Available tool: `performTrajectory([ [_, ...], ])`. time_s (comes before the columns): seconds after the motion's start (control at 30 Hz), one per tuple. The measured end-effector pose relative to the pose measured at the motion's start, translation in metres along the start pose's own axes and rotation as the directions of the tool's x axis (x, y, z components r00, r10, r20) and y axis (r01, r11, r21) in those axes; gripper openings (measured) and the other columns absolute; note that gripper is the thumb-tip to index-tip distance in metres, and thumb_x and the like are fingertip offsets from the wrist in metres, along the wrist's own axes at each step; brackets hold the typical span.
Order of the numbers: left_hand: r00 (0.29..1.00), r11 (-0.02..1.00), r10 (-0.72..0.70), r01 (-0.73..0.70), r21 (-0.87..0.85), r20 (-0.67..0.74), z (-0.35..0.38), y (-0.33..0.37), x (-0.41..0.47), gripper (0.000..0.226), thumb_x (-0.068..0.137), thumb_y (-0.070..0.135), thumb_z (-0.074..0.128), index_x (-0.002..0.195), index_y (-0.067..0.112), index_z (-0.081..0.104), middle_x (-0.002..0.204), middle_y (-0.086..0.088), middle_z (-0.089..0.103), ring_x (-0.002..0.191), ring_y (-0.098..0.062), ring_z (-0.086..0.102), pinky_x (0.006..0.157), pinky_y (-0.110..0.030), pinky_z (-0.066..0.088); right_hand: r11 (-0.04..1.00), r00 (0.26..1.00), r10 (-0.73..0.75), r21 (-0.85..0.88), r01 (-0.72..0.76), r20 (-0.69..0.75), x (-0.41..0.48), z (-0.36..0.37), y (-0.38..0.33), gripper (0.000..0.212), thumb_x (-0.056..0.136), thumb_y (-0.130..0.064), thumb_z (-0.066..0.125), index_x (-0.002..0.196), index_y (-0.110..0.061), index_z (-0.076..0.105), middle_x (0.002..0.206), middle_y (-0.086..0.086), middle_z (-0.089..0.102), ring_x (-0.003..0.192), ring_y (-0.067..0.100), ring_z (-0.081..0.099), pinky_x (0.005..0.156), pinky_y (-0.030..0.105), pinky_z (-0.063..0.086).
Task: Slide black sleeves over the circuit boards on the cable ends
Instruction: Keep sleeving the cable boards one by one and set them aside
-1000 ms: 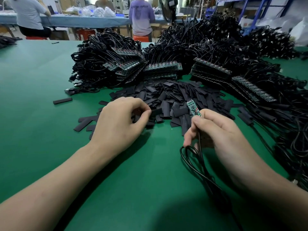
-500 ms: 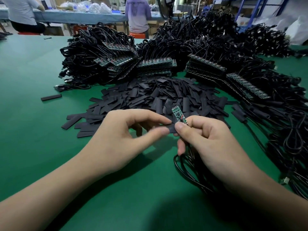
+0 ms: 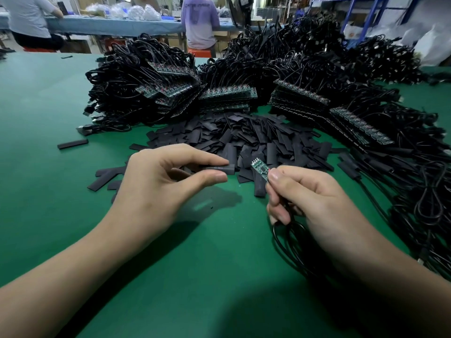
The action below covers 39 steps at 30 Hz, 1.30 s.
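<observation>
My left hand point(image 3: 156, 189) pinches one flat black sleeve point(image 3: 220, 167) between thumb and forefinger, its open end pointing right. My right hand point(image 3: 314, 198) grips a small green circuit board point(image 3: 260, 169) at its cable end, the board's tip pointing up and left toward the sleeve. A short gap separates sleeve and board. The board's black cable point(image 3: 290, 242) loops on the table under my right wrist. A heap of loose black sleeves point(image 3: 256, 140) lies just behind both hands.
Bundles of black cables with rows of green boards point(image 3: 227, 93) are stacked behind and along the right side point(image 3: 361, 125). One stray sleeve point(image 3: 72, 143) lies at the left on the green table point(image 3: 48, 191). People sit at a far blue table point(image 3: 109, 24).
My left hand lifted a sleeve out of the heap and brought it toward the board. My right hand drew the board nearer me and tilted it toward the sleeve.
</observation>
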<state>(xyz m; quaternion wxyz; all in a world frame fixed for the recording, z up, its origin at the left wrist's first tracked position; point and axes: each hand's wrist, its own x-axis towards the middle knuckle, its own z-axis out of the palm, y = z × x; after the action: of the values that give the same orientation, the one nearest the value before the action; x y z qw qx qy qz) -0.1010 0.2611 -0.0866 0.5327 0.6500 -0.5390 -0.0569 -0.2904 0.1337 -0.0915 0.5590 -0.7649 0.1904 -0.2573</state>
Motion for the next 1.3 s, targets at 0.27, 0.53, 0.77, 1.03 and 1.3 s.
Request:
performTrajectory([
  [0.27, 0.999, 0.999, 0.023, -0.024, 0.023, 0.050, -0.002, 0.000, 0.001, 0.022, 0.076, 0.043, 0.076, 0.095, 0.033, 0.080, 0.089, 0.015, 0.075, 0.076, -0.005, 0.069, 0.070, -0.018, 0.053, 0.999, 0.991, 0.027, -0.029, -0.023, 0.135, -0.001, 0.001, -0.004, 0.040, 0.099, -0.039, 0.049, 0.063, -0.022, 0.054, 0.053, -0.003, 0.050, 0.059, 0.041, 0.042, 0.059, 0.045, 0.033],
  [0.53, 0.987, 0.999, 0.049, -0.048, -0.011, 0.152, -0.002, -0.004, 0.003, 0.020, 0.077, 0.038, 0.076, 0.096, 0.033, 0.078, 0.095, 0.009, 0.074, 0.089, -0.011, 0.069, 0.075, -0.020, 0.053, 0.999, 0.976, 0.044, -0.038, -0.037, 0.212, 0.000, 0.000, -0.004, 0.041, 0.100, -0.038, 0.049, 0.064, -0.020, 0.053, 0.053, -0.002, 0.050, 0.058, 0.026, 0.040, 0.063, 0.039, 0.035],
  [0.77, 0.945, 0.993, 0.111, -0.116, -0.001, 0.307, -0.015, -0.007, 0.010, 0.018, 0.079, 0.027, 0.081, 0.097, 0.028, 0.079, 0.097, 0.006, 0.074, 0.090, -0.015, 0.069, 0.076, -0.030, 0.054, 0.996, 0.954, 0.092, -0.046, -0.082, 0.284, -0.001, -0.002, -0.003, 0.040, 0.099, -0.040, 0.050, 0.063, -0.024, 0.057, 0.053, -0.002, 0.052, 0.058, 0.035, 0.039, 0.064, 0.045, 0.035],
  [1.03, 0.927, 0.990, 0.117, -0.136, 0.030, 0.355, -0.018, -0.008, 0.013, 0.020, 0.078, 0.040, 0.077, 0.097, 0.033, 0.079, 0.096, 0.009, 0.075, 0.089, -0.017, 0.071, 0.075, -0.036, 0.054, 0.989, 0.945, 0.111, -0.130, -0.074, 0.307, -0.002, 0.000, -0.006, 0.040, 0.098, -0.044, 0.050, 0.065, -0.022, 0.057, 0.053, -0.003, 0.052, 0.055, 0.037, 0.039, 0.060, 0.052, 0.035],
  [1.3, 0.908, 0.989, 0.130, -0.150, 0.018, 0.397, -0.018, -0.004, 0.012, 0.023, 0.078, 0.039, 0.078, 0.100, 0.031, 0.079, 0.095, 0.010, 0.075, 0.085, -0.014, 0.071, 0.073, -0.033, 0.056, 0.992, 0.945, 0.107, -0.102, -0.079, 0.308, -0.002, -0.003, -0.011, 0.039, 0.097, -0.042, 0.051, 0.063, -0.023, 0.058, 0.053, -0.003, 0.053, 0.057, 0.023, 0.040, 0.061, 0.036, 0.035],
])
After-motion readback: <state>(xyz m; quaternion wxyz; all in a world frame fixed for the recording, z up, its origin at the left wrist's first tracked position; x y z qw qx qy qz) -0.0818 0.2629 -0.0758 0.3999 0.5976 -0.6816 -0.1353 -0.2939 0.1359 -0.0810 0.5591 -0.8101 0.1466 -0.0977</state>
